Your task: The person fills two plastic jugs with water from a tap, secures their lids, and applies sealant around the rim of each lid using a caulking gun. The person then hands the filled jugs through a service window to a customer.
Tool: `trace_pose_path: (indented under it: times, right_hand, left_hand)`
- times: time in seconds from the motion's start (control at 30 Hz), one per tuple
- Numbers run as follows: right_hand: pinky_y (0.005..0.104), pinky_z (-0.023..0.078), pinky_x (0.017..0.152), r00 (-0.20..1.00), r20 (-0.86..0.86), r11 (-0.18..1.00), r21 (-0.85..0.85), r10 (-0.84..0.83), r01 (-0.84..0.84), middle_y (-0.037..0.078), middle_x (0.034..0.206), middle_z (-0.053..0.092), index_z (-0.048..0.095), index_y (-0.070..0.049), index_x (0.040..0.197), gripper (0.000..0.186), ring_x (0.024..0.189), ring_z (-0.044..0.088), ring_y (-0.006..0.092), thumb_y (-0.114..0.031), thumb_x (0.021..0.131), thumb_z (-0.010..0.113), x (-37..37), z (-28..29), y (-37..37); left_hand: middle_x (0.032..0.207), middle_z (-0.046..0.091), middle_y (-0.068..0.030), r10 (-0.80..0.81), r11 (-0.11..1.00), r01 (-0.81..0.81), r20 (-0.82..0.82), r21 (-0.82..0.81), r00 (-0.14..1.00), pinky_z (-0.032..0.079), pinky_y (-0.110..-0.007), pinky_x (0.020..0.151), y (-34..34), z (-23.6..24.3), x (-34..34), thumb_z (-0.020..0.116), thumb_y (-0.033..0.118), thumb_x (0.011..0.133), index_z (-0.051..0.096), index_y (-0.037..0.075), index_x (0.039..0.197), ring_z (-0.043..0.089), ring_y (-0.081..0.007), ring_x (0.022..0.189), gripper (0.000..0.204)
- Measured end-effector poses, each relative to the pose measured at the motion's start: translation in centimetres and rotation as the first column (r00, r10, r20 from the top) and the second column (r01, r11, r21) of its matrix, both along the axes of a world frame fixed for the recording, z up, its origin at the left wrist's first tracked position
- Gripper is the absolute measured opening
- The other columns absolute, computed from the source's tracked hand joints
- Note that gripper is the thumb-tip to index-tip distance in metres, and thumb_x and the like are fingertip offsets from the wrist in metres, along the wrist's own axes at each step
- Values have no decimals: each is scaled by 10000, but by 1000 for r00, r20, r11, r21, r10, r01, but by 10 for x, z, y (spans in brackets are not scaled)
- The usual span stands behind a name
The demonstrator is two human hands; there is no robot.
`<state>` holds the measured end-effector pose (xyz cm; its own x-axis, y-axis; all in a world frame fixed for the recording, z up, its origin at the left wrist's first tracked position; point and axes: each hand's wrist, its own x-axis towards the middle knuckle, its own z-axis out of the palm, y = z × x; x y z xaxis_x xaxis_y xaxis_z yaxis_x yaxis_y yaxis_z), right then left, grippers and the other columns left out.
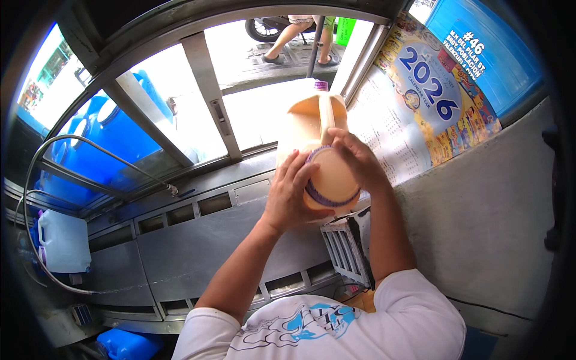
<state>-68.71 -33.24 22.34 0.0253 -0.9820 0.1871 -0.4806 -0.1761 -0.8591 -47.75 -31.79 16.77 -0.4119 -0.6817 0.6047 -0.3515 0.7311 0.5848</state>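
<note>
A cream-coloured plastic jug [309, 123] stands in front of me by the window, with a moulded handle and a small purple cap [321, 85] on top. Its wide round lid [334, 177] faces me, edged by a purple band. My left hand [291, 191] curls round the lid's left side, fingers on top and thumb underneath. My right hand [358, 159] grips the lid's upper right edge, just below the handle. What the jug rests on is hidden behind the lid and my hands.
A metal-framed window opening [207, 90] lies ahead, a person's legs [294, 39] outside. Large blue containers [105, 141] stand at the left. Below them are a pale jug [65, 240] and a curved hose [27, 198]. A calendar [429, 90] hangs at the right; a slatted white piece [347, 255] sits below the jug.
</note>
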Motion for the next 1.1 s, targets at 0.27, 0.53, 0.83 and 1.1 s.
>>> trace_pose_path:
  times: [0.27,0.53,0.83,1.1]
  right_hand:
    - [443,520,876,904,-361,941,-318,-231,114,172,1014,687,665,-41,1060,509,997,659,341,-504,848,683,28,6,-83]
    - [409,542,919,703,-601,889,-448,-381,98,162,1079,688,687,-100,1105,543,1073,659,317,-581,861,632,-11,-25,-244]
    - [396,430,1092,777,-629,997,73,31,20,125,1363,596,578,-223,1368,696,1261,575,270,-654,822,618,-31,6,-369]
    - [397,429,1053,765,-644,976,178,19,125,122,1315,608,585,-191,1335,626,1210,580,254,-584,848,609,-73,19,-422]
  left_hand:
    - [1444,447,-170,116,992,-119,74,44,991,362,-439,1149,-104,-11,-11,951,480,488,306,76,1464,442,-368,1341,1237]
    - [1412,451,-288,284,697,-234,39,678,958,414,-439,1082,-190,-108,-42,874,624,583,131,-58,1498,452,-404,1335,1362]
    - [1466,325,-340,327,750,-180,-121,636,937,355,-452,1129,-321,-156,-90,810,708,613,23,-57,1514,351,-446,1390,1420]
    - [1432,293,-357,364,728,-275,-14,627,931,370,-484,1113,-399,-145,-153,769,774,598,33,-43,1474,356,-465,1363,1406]
